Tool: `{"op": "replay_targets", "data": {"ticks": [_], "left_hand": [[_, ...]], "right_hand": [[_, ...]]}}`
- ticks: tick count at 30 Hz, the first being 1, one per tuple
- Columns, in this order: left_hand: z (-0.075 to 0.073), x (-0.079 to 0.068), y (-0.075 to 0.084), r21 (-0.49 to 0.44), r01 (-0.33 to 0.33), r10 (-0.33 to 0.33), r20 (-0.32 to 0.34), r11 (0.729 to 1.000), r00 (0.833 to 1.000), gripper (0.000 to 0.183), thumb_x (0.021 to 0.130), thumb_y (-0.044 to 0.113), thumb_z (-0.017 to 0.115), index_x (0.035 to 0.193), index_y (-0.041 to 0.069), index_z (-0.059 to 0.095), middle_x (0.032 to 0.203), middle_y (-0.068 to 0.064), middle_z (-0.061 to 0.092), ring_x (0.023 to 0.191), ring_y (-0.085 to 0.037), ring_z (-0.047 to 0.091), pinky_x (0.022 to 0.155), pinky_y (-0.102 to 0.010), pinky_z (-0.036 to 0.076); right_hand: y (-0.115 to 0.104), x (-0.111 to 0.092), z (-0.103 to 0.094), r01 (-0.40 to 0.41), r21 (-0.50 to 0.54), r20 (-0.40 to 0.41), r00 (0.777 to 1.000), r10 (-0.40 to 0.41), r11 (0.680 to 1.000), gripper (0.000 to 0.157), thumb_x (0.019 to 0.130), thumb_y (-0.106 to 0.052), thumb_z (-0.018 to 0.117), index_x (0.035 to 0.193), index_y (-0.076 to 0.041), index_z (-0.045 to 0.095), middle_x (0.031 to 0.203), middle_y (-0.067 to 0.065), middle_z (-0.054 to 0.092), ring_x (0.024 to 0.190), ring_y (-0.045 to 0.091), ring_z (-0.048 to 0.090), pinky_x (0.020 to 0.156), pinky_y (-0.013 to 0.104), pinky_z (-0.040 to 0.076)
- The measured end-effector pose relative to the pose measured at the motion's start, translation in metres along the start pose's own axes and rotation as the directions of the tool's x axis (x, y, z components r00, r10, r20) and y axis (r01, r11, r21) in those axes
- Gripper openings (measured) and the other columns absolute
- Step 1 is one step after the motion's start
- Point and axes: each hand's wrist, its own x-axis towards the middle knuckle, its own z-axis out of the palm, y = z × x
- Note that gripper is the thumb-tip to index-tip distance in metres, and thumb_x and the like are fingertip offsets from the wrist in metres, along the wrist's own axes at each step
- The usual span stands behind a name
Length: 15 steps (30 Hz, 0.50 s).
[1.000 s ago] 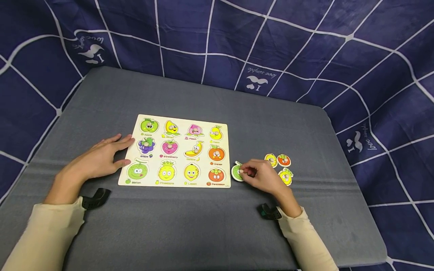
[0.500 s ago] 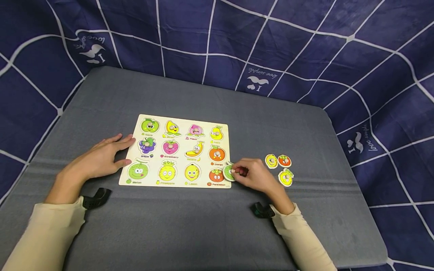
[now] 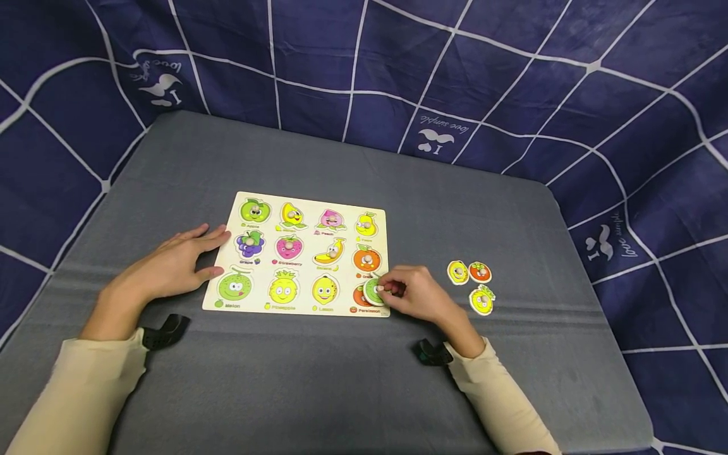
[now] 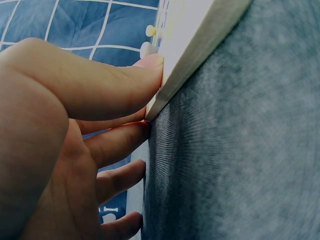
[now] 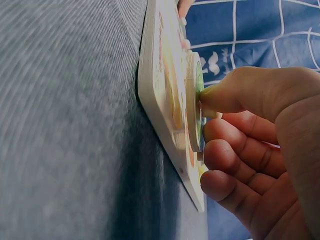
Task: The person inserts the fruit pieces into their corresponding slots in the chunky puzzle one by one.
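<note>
A wooden fruit puzzle board (image 3: 305, 284) lies on the grey table. My right hand (image 3: 418, 294) pinches the green melon puzzle piece (image 3: 371, 292) by its knob, over the board's lower right corner, where it partly covers the persimmon picture (image 3: 359, 297). In the right wrist view the melon piece stands a little off the board face, thumb and fingertips at its knob. My left hand (image 3: 170, 262) rests at the board's left edge with fingers spread; the left wrist view has its thumb (image 4: 145, 75) against that edge. Knobbed pieces such as the strawberry (image 3: 289, 247) fill the upper two rows.
To the right of the board lie three loose pieces: a lemon (image 3: 457, 272), a persimmon (image 3: 480, 273) and a pineapple (image 3: 483, 301). A navy checked cloth (image 3: 318, 57) hangs around the table's back and sides. Each wrist wears a black camera mount (image 3: 166, 332).
My right hand has carried the melon piece leftward, from beside the board to over its lower right corner. The left hand stays at the left edge.
</note>
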Motion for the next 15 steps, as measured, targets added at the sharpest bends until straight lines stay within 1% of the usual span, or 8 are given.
{"op": "replay_targets", "data": {"ticks": [7, 15], "left_hand": [[0.0, 0.0, 0.0, -0.003, -0.001, 0.001, 0.004, 1.0, 1.0, 0.073, 0.089, 0.017, 0.073, 0.149, -0.005, 0.036, 0.154, -0.027, 0.031, 0.141, -0.053, 0.021, 0.107, -0.073, 0.017], [0.0, 0.0, 0.0, -0.004, 0.002, -0.002, 0.003, 1.0, 1.0, 0.073, 0.089, 0.017, 0.073, 0.149, -0.004, 0.036, 0.154, -0.026, 0.031, 0.142, -0.052, 0.021, 0.107, -0.072, 0.017]], "right_hand": [[-0.005, 0.007, 0.004, -0.002, 0.015, 0.015, 1.0, 0.002, 1.0, 0.005, 0.082, -0.007, 0.074, 0.086, -0.008, 0.073, 0.072, -0.004, 0.06, 0.062, 0.01, 0.056, 0.055, 0.017, 0.045], [-0.01, 0.017, 0.008, 0.049, 0.01, 0.011, 0.999, -0.049, 0.999, 0.005, 0.081, -0.006, 0.074, 0.085, -0.008, 0.073, 0.07, -0.003, 0.06, 0.062, 0.009, 0.056, 0.054, 0.016, 0.043]]}}
